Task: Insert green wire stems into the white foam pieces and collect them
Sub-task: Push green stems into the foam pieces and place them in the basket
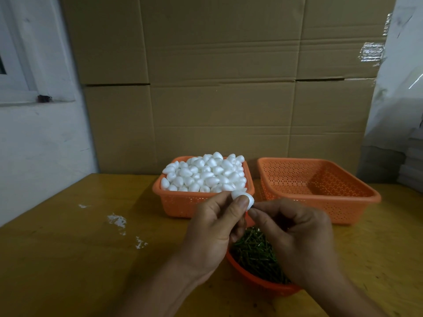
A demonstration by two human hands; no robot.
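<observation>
My left hand [214, 227] pinches a white egg-shaped foam piece [245, 197] between thumb and fingers, just in front of the foam basket. My right hand [295, 239] has its fingertips pinched together right against the foam piece's lower right end; whatever it holds is hidden by the fingers. Below both hands sits a small round orange basket [256, 282] full of green wire stems [254, 250]. An orange basket [180, 204] heaped with white foam pieces [203, 173] stands behind my hands.
An orange perforated basket [320, 186] with nothing visible in it stands at the right, beside the foam basket. White foam crumbs [117, 221] lie on the wooden table [68, 259] at the left. Stacked cardboard boxes [217, 88] close off the back.
</observation>
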